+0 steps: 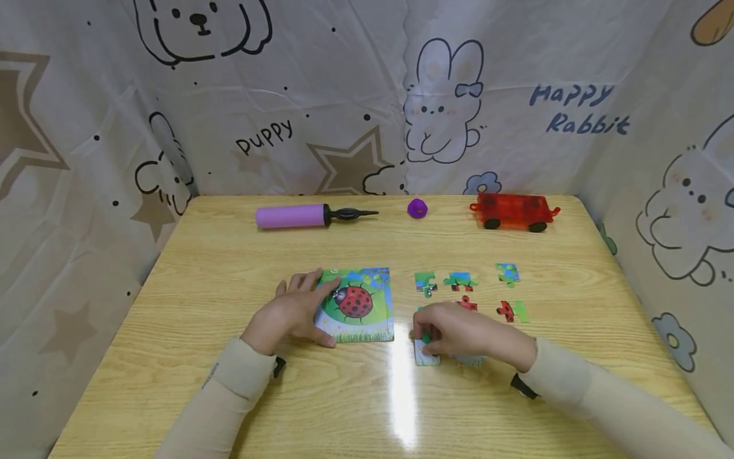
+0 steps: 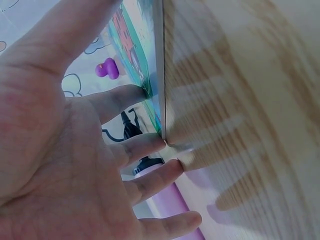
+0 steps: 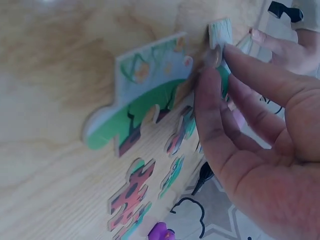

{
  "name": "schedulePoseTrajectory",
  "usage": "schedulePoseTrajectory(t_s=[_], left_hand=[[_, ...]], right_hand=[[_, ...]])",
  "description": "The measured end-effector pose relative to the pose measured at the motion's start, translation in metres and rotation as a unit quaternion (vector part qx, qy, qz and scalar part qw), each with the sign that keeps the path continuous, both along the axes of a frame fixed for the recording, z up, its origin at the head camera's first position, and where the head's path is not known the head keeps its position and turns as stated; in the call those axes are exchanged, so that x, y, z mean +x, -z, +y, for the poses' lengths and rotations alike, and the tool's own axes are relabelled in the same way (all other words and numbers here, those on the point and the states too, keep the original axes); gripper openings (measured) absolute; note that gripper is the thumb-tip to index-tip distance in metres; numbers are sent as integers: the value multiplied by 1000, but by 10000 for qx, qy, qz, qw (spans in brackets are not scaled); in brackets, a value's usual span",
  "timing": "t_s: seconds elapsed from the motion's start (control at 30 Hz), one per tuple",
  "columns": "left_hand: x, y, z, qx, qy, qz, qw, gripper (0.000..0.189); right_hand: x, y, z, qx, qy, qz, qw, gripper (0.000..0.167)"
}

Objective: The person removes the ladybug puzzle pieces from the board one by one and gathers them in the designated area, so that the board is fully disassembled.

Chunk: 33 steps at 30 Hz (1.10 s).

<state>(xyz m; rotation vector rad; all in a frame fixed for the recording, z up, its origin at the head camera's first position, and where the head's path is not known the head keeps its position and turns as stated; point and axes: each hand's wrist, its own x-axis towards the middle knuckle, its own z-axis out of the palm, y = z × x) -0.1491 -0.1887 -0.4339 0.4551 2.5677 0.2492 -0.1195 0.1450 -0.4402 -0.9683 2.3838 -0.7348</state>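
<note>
A square ladybug puzzle board [image 1: 354, 303] lies on the table. My left hand [image 1: 295, 312] rests at its left edge with fingers spread; the thumb touches the lower edge and fingertips reach onto the upper left part. In the left wrist view, fingertips [image 2: 135, 92] meet the board's side. To the right of the board, my right hand [image 1: 453, 328] pinches a pale blue and green puzzle piece [image 1: 427, 359] with grass along its edge, between thumb and bent forefinger. The right wrist view shows this piece [image 3: 220, 31] partly hidden by the fingertips.
Several loose puzzle pieces lie around the right hand, among them a blue-green one [image 1: 507, 273], a red one [image 1: 505, 311] and a grassy one [image 3: 145, 85]. Along the back stand a purple hand pump [image 1: 292, 216], a small purple object [image 1: 417, 208] and a red toy wagon [image 1: 513, 211].
</note>
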Motion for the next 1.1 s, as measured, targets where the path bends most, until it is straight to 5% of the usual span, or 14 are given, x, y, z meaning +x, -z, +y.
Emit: schedulePoseTrajectory(t_s=[0.23,0.47,0.83,1.1], left_hand=[[1,1,-3,36,-31,3,10000,123],[0,-2,-4,54,-73,-35,10000,121],[-2,3,-10,162,119,152,9997,126],[0,8,-17,541,167,388,9976,129]], right_hand=[[12,4,-3,154,161,668,9975,12],[22,6,-7,190,-147,1423,9895,20],[29,13,8,19,82,1360,9907,9],[25,-2,46,-111,496,1268,9906,9]])
